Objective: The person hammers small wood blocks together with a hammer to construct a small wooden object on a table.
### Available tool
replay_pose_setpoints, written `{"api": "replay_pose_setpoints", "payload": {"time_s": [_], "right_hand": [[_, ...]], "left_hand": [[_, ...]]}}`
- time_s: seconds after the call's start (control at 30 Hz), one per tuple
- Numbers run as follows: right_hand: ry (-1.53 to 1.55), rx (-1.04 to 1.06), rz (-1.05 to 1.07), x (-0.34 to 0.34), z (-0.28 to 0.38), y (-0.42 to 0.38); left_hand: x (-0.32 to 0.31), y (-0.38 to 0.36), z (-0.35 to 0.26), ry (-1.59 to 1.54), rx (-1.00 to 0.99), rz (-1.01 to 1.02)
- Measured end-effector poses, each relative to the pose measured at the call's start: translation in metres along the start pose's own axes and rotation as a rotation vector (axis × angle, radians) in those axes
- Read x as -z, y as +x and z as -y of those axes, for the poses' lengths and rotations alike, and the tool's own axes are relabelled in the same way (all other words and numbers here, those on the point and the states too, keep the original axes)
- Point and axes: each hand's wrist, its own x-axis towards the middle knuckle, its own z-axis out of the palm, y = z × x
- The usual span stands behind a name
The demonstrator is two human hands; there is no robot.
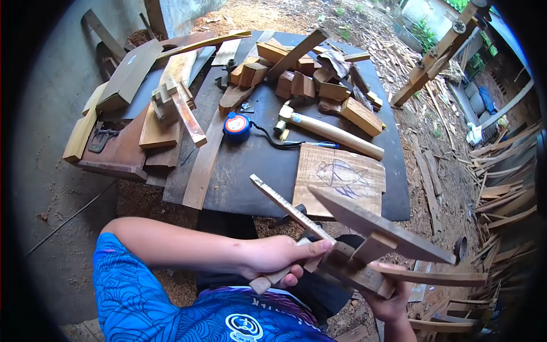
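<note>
Both my hands hold a wooden tool made of crossed bars and blocks [359, 273] above my lap. My left hand [279, 256] is closed round its left part, the thumb lying along a thin bar with marks like a scale [288, 206]. My right hand [393, 296] grips the block from below at the right, its fingers partly hidden by the wood. A flat, pointed board [382, 225] rises from the tool on a short post. Just beyond it, on the dark table [250, 165], lies a wooden square with a fish-like drawing [342, 176].
A hammer [336, 134], a blue tape measure [236, 126] and a pen [313, 144] lie on the table. Wood blocks [296, 85] are heaped behind them. At the left are a cardboard box [130, 74], a clamp [102, 138] and another wooden tool [174, 105]. A post [433, 62] stands at right.
</note>
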Motion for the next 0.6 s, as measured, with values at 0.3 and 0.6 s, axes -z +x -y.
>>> {"api": "replay_pose_setpoints", "payload": {"time_s": [0.3, 0.6], "right_hand": [[0.446, -0.304, -0.161, -0.011, 0.009, 0.054], [1.015, -0.159, -0.204, -0.052, -0.01, 0.118]], "left_hand": [[-0.005, -0.028, -0.048, 0.486, -0.52, -0.228], [-0.025, -0.091, -0.098, 0.941, -0.917, -0.548]]}}
